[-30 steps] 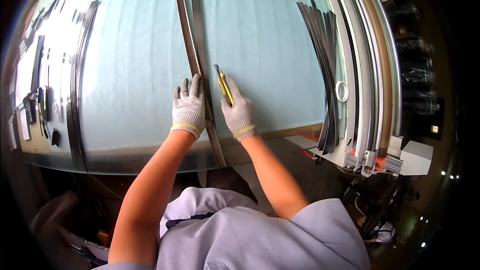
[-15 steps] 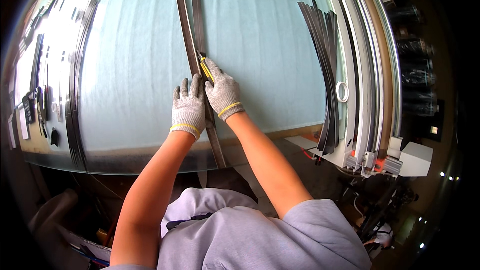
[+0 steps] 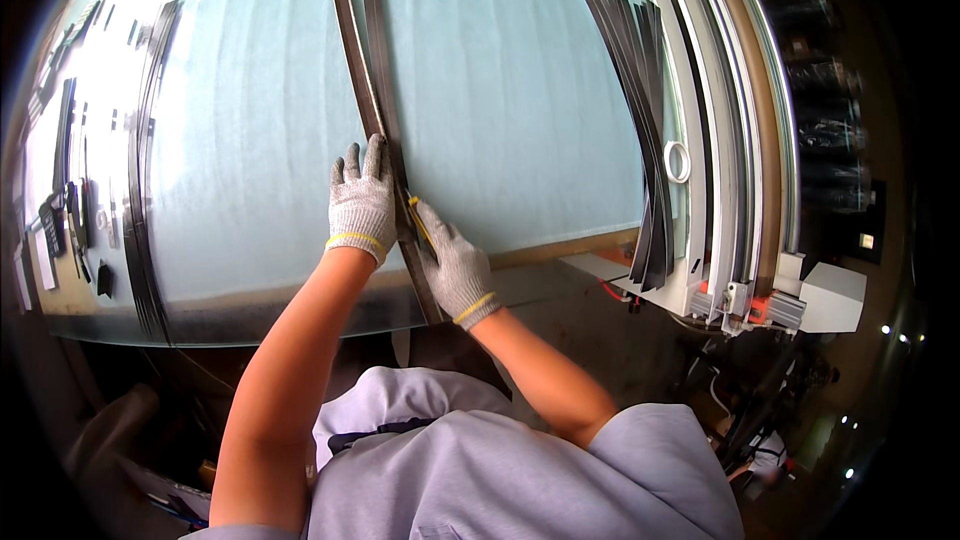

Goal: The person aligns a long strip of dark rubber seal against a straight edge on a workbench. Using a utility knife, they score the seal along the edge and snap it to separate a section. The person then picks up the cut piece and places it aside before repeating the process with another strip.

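My left hand [image 3: 361, 202], in a grey-white work glove with a yellow cuff line, lies flat with fingers stretched on a long brown straight bar [image 3: 355, 55]. The bar has a pale edge and points away from me across the glass table [image 3: 520, 140]. Along its right side runs a dark, flat strip [image 3: 375, 30], partly covered by the bar and my hands. My gloved right hand [image 3: 458, 265] is closed round a yellow utility knife [image 3: 420, 220], close to the strip, nearer to me than my left fingertips. The blade cannot be made out.
A bundle of dark strips [image 3: 645, 110] lies on the right, beside a white tape roll [image 3: 677, 162] and metal rails [image 3: 735, 120]. More dark strips [image 3: 143, 170] and small tools [image 3: 78, 215] lie on the left. The table's near edge [image 3: 260, 342] is just before my body.
My right hand has drawn the knife toward me along the strip, past my left hand. My left hand stays flat on the bar. The whole view has shifted slightly.
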`<state>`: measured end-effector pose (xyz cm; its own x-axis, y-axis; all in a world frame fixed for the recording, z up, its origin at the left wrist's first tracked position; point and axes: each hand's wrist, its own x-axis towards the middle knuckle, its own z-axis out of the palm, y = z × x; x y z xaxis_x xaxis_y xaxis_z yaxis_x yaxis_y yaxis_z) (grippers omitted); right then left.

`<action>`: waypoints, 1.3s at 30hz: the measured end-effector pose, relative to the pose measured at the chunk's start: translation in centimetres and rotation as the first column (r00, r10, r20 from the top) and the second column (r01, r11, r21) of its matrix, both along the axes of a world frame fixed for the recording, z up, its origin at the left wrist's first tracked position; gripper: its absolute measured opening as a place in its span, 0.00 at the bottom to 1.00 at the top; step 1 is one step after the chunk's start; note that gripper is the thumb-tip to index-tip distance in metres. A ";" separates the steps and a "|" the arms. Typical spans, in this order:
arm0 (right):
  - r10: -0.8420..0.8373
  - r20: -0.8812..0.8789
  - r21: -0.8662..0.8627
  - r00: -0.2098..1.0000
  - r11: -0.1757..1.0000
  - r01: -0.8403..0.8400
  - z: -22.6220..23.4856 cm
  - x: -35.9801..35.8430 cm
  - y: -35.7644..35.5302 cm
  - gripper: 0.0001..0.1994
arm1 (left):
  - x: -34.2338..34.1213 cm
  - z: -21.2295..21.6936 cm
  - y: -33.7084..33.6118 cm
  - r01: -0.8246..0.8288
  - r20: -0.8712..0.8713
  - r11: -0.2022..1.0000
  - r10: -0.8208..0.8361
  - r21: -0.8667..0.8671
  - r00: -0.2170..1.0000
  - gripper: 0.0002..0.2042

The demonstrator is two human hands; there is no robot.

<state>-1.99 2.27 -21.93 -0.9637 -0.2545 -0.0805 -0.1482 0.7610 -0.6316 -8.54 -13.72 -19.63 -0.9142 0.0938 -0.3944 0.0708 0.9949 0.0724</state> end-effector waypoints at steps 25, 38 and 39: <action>-0.099 -0.147 -0.254 0.984 0.966 0.059 -3.8 -10.5 -2.7 0.36 | 0.1 -1.0 -0.2 -0.008 -0.015 1.000 0.009 0.019 1.000 0.59; -0.008 -0.052 -0.072 0.999 0.997 0.004 -2.0 -12.2 -4.5 0.33 | 0.2 -0.4 0.0 -0.027 -0.040 0.997 0.030 0.066 0.999 0.45; -0.007 -0.045 -0.076 0.999 0.997 0.004 -1.8 -11.8 -4.4 0.33 | 0.1 -0.4 0.0 -0.024 -0.029 0.998 0.026 0.064 0.999 0.44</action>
